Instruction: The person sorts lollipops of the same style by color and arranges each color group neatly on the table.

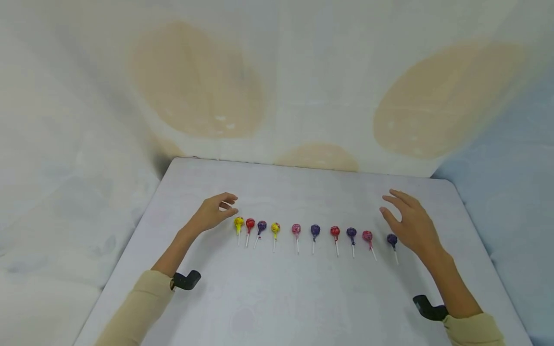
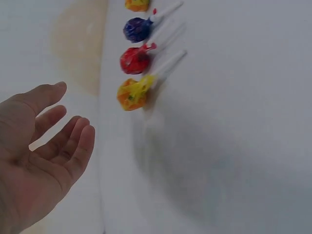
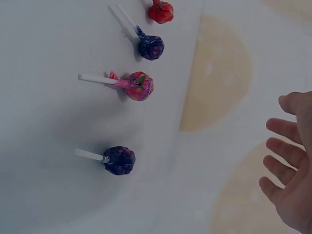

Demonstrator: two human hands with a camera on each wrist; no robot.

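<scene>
White tabletop (image 1: 303, 298) carries a single row of ten wrapped lollipops, each with its stick pointing back toward the person. At the far left, the left hand (image 1: 214, 211) hovers above the table with its fingers loosely bent and holding nothing; in the left wrist view the palm (image 2: 34, 161) is open and apart from the sweets. Just beside its fingertips lies the yellow lollipop (image 1: 238, 223), the first of the row, also seen in the left wrist view (image 2: 132, 93). Next to it come a red lollipop (image 1: 250, 223), a purple one (image 1: 261, 225) and another yellow one (image 1: 275, 228). Toward the middle lie a pink lollipop (image 1: 296, 229), a purple one (image 1: 315, 230), a red one (image 1: 335, 231) and a further purple one (image 1: 351, 233). Then comes a pink-red lollipop (image 1: 367, 236), and last the dark purple lollipop (image 1: 392, 239), which lies close by the right hand (image 1: 411, 223). That hand is raised over the table's right side, fingers spread and relaxed, gripping nothing; the right wrist view shows the same open fingers (image 3: 287, 168) well away from the dark purple sweet (image 3: 119, 160).
</scene>
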